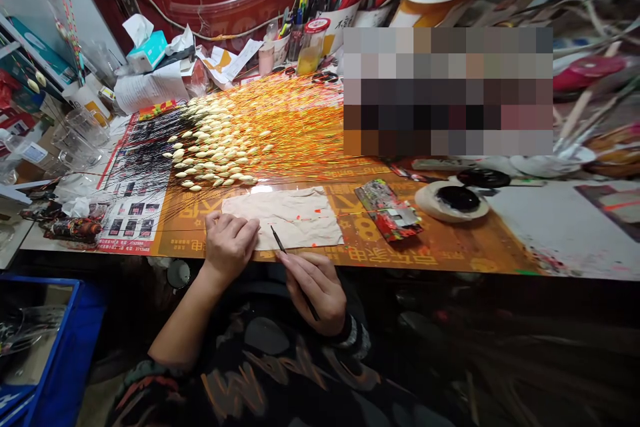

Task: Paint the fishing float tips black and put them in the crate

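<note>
My left hand (231,245) is closed at the left end of a pale cloth (300,210), its fingers curled together; what they hold, if anything, is hidden. In my right hand (319,287) is a thin dark brush (277,238), tip pointing up and left over the cloth's front edge. A thin stick with red and dark bands lies across the cloth. To the right is a paint-stained block (389,210). Behind the cloth many thin floats with cream bodies (220,147) and orange-yellow tips (300,120) lie in a wide pile.
A round container with black contents (457,199) stands at the right. Pots of brushes (340,23), a red-lidded jar (313,47) and a tissue box (147,52) line the back. Glass mugs (83,137) are at the left, and a blue crate (70,327) sits below.
</note>
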The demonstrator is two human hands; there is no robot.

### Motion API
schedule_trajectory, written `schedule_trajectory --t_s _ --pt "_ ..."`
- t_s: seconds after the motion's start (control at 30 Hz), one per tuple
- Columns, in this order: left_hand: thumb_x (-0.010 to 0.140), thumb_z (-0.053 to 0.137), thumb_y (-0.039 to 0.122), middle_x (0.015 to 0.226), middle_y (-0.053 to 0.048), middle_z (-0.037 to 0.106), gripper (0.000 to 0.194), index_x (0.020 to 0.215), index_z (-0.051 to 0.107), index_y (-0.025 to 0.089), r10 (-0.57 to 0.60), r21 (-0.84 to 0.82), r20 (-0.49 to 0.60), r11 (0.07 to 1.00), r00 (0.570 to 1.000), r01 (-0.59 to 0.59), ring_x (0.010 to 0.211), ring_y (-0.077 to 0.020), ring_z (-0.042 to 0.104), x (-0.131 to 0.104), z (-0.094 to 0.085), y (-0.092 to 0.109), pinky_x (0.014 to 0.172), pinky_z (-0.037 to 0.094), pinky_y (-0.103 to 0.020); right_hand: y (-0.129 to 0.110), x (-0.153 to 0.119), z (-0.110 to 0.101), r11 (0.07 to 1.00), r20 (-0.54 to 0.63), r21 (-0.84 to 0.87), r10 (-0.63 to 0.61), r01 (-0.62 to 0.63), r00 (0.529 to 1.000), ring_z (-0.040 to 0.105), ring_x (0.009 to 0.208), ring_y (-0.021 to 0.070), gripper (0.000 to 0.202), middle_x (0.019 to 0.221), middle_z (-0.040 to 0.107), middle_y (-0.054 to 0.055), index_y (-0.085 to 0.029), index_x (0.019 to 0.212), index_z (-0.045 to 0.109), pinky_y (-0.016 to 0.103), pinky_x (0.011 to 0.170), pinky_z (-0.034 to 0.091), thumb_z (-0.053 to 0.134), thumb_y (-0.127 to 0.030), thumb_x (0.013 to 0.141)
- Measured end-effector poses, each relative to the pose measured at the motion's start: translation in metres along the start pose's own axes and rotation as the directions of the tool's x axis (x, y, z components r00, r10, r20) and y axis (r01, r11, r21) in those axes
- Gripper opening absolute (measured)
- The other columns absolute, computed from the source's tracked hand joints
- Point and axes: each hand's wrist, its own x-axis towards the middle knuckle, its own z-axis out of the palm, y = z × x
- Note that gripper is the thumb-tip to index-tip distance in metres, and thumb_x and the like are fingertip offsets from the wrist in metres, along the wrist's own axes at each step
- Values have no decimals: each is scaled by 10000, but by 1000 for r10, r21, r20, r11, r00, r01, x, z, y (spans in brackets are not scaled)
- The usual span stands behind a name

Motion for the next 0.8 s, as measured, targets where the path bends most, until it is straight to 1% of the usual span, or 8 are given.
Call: schedule_trajectory --t_s 0.1,0.27,0.43,0.6,0.8 --pt "933 586 252 826 -26 722 141 1039 672 218 -8 0 12 1000 1000 8 799 -179 606 -1 0 0 855 322 -405 0 0 -1 1000 -24 -6 -2 2 1000 625 956 243 605 1132 699 101 -223 1446 466 404 784 568 577 -44 878" --pt "938 577 264 833 -32 722 151 1043 676 220 -15 2 30 1000 999 15 808 -181 605 -1 1 -1 860 321 -406 0 2 -2 1000 -33 -22 -8 7 999 620 949 252 632 1122 695 110 -216 1454 456 411 775 568 583 -23 866" --pt "938 579 260 828 -26 718 146 1041 673 216 -9 3 24 1000 1000 9 799 -175 595 -1 0 -1 860 318 -398 0 4 -2 999 -17 -32 -11 11 1000 611 965 248 640 1138 687 107 -223 1468 433 408 788 565 579 -29 876" --pt "930 591 235 816 -20 720 127 1026 668 207 0 -9 -1 1000 1000 0 785 -171 595 1 -1 0 850 318 -394 0 5 -2 999 -14 -40 -10 10 1000 610 969 245 616 1138 688 115 -202 1462 442 402 793 564 573 -39 883" --pt "929 588 225 817 -21 723 126 1024 669 209 -6 -4 -7 1000 1000 6 786 -172 605 2 -2 1 846 325 -399 1 3 -3 999 -20 -31 -21 20 1000 628 950 249 596 1129 694 119 -197 1450 458 412 768 575 562 -49 882"
